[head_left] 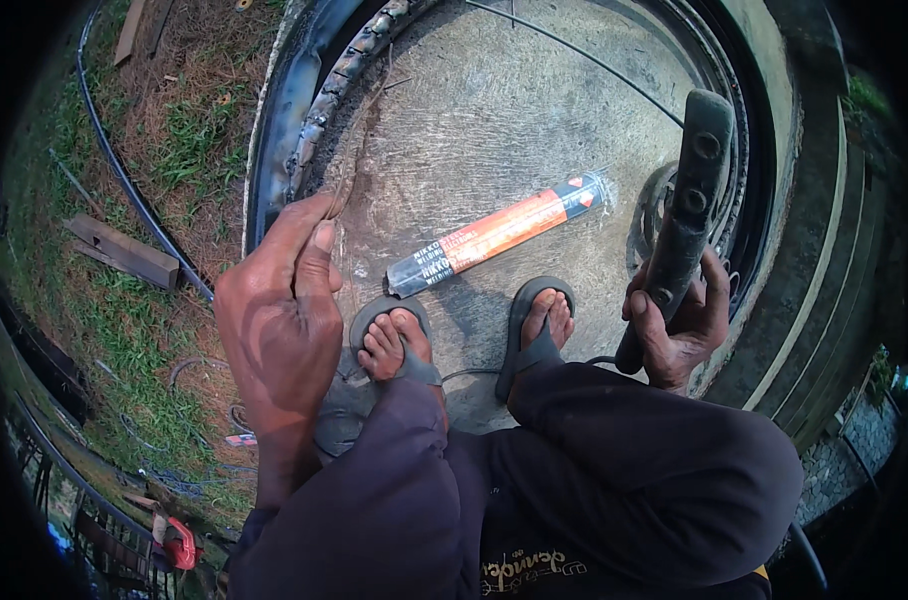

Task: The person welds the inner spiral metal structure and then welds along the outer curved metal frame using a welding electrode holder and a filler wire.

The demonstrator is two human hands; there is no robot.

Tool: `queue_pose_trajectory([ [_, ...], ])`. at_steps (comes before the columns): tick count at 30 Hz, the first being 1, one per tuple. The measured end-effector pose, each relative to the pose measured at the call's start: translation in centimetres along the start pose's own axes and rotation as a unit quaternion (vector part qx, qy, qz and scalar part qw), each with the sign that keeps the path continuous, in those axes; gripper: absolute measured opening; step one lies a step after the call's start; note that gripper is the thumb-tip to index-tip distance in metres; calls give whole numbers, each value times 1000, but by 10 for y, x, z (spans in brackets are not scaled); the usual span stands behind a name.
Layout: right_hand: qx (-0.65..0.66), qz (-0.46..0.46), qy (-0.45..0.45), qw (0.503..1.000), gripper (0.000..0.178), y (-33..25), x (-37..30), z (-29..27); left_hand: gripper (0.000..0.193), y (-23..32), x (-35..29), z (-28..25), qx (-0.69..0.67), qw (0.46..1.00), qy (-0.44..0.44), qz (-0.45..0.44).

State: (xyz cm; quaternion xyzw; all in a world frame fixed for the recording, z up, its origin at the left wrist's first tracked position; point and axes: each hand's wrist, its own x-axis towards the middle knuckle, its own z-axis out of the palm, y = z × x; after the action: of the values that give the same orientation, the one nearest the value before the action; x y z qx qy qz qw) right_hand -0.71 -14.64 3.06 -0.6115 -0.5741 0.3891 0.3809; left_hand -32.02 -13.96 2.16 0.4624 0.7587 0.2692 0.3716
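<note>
My left hand [282,310] is closed, thumb pressed against the bent fingers, beside a curved metal rim [277,130]. A thin brownish wire [359,140] runs up from its fingertips along a rough, scaly weld seam [334,90]. My right hand [680,325] is wrapped around a black welding electrode holder [686,215], held upright above the right side. From the holder's top a thin dark welding rod [594,62] slants away to the upper left. Between the hands, an orange and dark electrode packet [504,232] lies slantwise on the concrete slab [454,130].
My sandaled feet [399,345] stand on the slab below the packet. Coiled cable or hose [659,200] lies behind the holder. Leftward are grass [199,130], a wooden block [124,250], a long dark hose [124,165] and a red object [181,545]. Planks [819,260] run along the right.
</note>
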Motion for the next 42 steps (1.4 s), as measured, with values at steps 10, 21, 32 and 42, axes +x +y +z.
queue_pose_trajectory([
  [10, -124, -185, -117, 968, 69, 28, 33, 31, 23, -5, -2, -10, -2, 995, 60, -80],
  [21, -101, -216, -104, 966, 59, 38, 50, 40, 25, 5, 4, -2, 28, 997, 38, -61],
  [32, -102, -216, -119, 964, 60, 42, 51, 42, 27, 2, 4, -2, 35, 994, 19, -100],
  [42, -101, -218, -120, 963, 59, 43, 54, 41, 22, 5, 8, -1, 6, 996, 45, -81],
])
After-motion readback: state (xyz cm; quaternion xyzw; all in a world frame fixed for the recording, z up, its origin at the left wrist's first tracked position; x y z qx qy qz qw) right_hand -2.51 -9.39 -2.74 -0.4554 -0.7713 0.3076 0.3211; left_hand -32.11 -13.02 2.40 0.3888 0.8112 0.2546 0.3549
